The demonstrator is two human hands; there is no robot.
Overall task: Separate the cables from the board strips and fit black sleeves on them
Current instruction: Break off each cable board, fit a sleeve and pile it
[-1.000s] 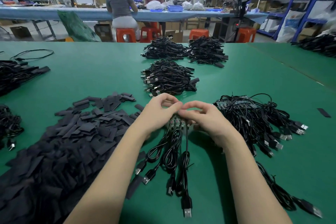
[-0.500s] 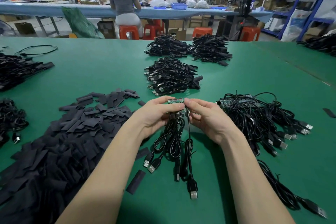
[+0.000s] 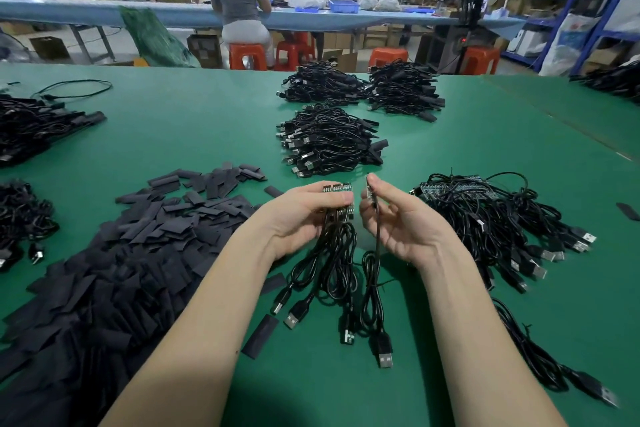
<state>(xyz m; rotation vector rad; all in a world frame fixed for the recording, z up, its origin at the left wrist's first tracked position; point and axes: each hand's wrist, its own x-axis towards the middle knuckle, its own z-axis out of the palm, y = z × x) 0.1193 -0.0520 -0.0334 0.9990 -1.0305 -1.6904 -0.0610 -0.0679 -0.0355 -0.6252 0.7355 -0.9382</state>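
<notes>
My left hand (image 3: 304,215) grips a short board strip (image 3: 341,188) with several black USB cables (image 3: 332,253) hanging from it. My right hand (image 3: 398,218) pinches one small board piece (image 3: 369,191) between thumb and forefinger, a single cable (image 3: 372,288) dangling below it, a small gap apart from the strip. A big heap of flat black sleeves (image 3: 114,253) lies at the left. An unsorted bundle of cables on board strips (image 3: 485,218) lies to the right of my hands.
Sleeved cable piles (image 3: 329,142) (image 3: 401,90) sit farther back on the green table (image 3: 207,128). More cable heaps (image 3: 31,128) lie at the left edge. Loose sleeves (image 3: 259,336) lie near my left forearm. Two people sit at a far bench.
My hands rose from the table and parted. One board piece with its cable broke off the strip and now hangs from my right hand.
</notes>
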